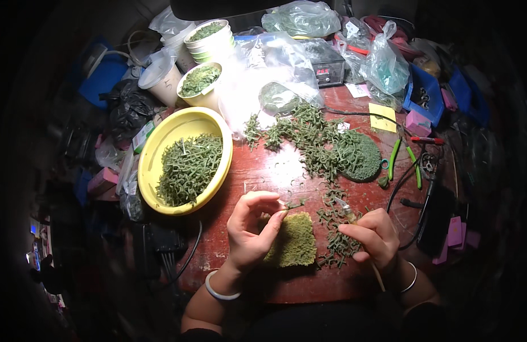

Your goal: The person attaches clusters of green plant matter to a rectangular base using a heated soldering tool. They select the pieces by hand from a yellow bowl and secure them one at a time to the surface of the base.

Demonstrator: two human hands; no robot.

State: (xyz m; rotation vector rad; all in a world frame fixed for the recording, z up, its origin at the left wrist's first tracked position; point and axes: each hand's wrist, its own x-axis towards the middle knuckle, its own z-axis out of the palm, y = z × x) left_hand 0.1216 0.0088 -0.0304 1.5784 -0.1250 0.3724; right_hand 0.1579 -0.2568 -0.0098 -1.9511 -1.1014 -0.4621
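Observation:
My left hand [247, 231] is closed in a pinch, thumb against forefinger, on a small dark green piece [295, 204]. Beneath it lies a yellow-green, rough-textured square pad [299, 244]. My right hand [375, 238] grips a slim wooden-handled tool [348, 212] like a pen, its pale tip pointing up and left; the tip's exact kind is unclear. Small curled green pieces [339, 242] are scattered between the pad and my right hand. Farther back is a larger heap of the same pieces [309, 142], beside a round, dark green bumpy pad [361, 157].
A yellow basin [226, 149] of green pieces stands at left, with tubs [201, 85] of them behind. Green-handled pliers [394, 159], cables and a yellow note [383, 118] lie at right. Plastic bags [385, 62], blue bins [424, 94] and a box with a red display [325, 65] line the back.

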